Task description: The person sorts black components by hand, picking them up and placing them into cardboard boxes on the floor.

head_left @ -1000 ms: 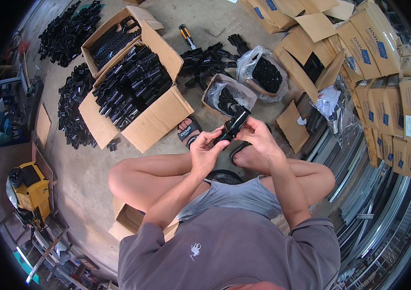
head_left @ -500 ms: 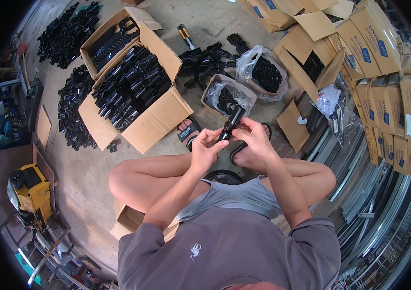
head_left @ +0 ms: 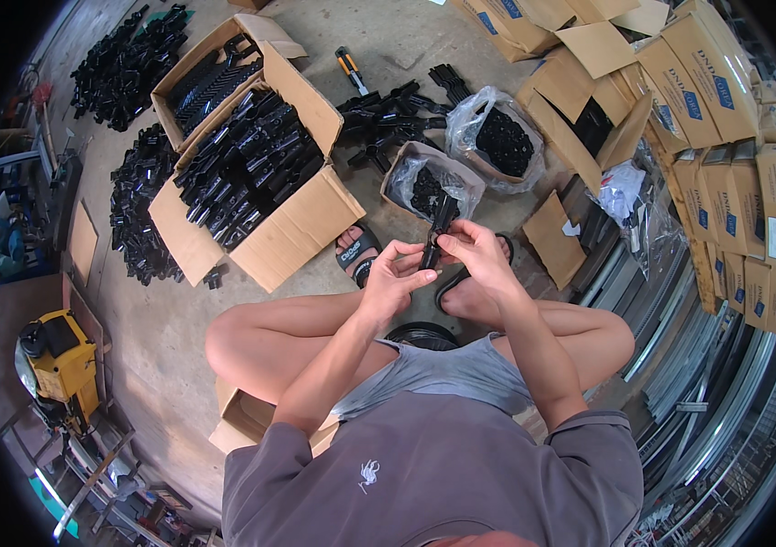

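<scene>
A glossy black elongated part (head_left: 444,215) with a ridged middle is held up between my two hands, over the floor in front of my crossed legs. My left hand (head_left: 393,277) has its lower end between thumb and fingers. The fingers of my right hand (head_left: 475,255) pinch it near the middle, from the right side. Just beyond it sits a small box (head_left: 392,185) lined with a clear bag of small black pieces. A second bag-lined box (head_left: 465,146) of small black pieces stands to its right.
At the left, a large open carton (head_left: 280,260) is full of similar black parts. Black parts lie in heaps (head_left: 140,205) beside it and loose (head_left: 393,114) beyond. An orange-handled tool (head_left: 350,71) lies near them. Stacked cartons (head_left: 693,82) and metal profiles (head_left: 707,392) fill the right.
The black part has turned slightly more upright between my fingers, and its top has shifted a little left. Both hands keep nearly the same place.
</scene>
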Demonstrator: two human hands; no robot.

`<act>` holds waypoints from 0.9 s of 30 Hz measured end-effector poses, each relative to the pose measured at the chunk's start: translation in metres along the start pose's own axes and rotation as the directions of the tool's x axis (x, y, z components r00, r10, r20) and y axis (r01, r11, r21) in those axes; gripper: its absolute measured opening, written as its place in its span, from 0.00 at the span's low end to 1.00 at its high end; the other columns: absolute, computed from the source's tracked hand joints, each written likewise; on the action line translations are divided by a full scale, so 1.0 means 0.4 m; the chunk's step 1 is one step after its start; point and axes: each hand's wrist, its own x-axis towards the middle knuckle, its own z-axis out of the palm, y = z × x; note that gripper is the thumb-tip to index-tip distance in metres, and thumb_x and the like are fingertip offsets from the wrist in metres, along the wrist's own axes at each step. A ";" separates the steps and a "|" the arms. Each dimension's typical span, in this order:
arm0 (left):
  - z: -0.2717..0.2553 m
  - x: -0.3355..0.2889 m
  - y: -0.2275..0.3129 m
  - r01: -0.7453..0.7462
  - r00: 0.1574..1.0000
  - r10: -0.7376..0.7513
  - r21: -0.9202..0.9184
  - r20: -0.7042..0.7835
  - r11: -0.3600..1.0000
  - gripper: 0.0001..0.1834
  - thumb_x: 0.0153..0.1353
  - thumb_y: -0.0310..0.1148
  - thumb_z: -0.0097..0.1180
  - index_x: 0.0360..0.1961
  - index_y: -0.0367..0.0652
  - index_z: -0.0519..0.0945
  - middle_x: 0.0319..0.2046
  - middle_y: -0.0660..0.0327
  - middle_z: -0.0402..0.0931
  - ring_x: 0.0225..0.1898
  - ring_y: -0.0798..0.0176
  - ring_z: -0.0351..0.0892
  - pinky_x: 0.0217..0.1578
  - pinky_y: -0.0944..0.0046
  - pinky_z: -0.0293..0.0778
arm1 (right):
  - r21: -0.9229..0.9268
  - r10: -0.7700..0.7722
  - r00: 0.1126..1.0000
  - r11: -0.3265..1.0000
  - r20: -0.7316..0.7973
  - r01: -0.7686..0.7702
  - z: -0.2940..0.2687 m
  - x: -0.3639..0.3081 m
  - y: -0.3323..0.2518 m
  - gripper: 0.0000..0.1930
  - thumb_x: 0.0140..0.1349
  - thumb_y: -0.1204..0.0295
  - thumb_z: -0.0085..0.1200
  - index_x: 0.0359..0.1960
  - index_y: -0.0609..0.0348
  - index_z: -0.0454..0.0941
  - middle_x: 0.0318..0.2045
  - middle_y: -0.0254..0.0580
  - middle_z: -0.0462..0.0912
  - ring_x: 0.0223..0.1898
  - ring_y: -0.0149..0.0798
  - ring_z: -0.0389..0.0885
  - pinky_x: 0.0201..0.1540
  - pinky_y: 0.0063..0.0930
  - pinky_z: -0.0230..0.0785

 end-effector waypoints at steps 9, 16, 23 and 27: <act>-0.037 0.007 -0.024 0.116 0.993 -0.118 -0.080 -0.028 0.990 0.16 0.63 0.20 0.60 0.51 0.42 0.72 0.49 0.52 0.81 0.48 0.59 0.83 0.49 0.58 0.79 | -0.100 -0.020 1.000 0.995 0.006 0.020 -0.010 0.009 0.004 0.18 0.64 0.64 0.64 0.46 0.68 0.78 0.37 0.39 0.84 0.38 0.29 0.82 0.39 0.25 0.76; -0.036 0.015 -0.022 0.104 0.994 -0.107 -0.138 -0.012 0.985 0.16 0.65 0.24 0.60 0.52 0.43 0.72 0.46 0.55 0.82 0.45 0.62 0.83 0.48 0.60 0.80 | -0.142 -0.047 0.996 0.989 -0.079 0.036 0.005 0.006 -0.005 0.18 0.63 0.64 0.64 0.45 0.69 0.78 0.36 0.41 0.84 0.36 0.29 0.82 0.38 0.24 0.75; -0.022 0.011 -0.025 0.005 0.998 -0.005 0.007 -0.067 1.000 0.15 0.66 0.23 0.58 0.52 0.39 0.71 0.46 0.54 0.82 0.45 0.65 0.83 0.47 0.65 0.80 | -0.155 -0.082 0.986 0.986 -0.148 0.058 0.026 0.004 0.006 0.19 0.62 0.65 0.65 0.45 0.70 0.78 0.34 0.40 0.84 0.33 0.27 0.81 0.35 0.22 0.74; -0.029 0.013 -0.037 -0.028 0.998 0.027 -0.021 -0.051 0.999 0.15 0.63 0.21 0.61 0.50 0.40 0.73 0.43 0.57 0.83 0.41 0.70 0.83 0.43 0.69 0.79 | -0.175 -0.089 0.985 0.983 -0.150 0.062 0.030 0.005 0.020 0.18 0.63 0.66 0.65 0.45 0.69 0.79 0.33 0.39 0.84 0.33 0.25 0.80 0.34 0.22 0.72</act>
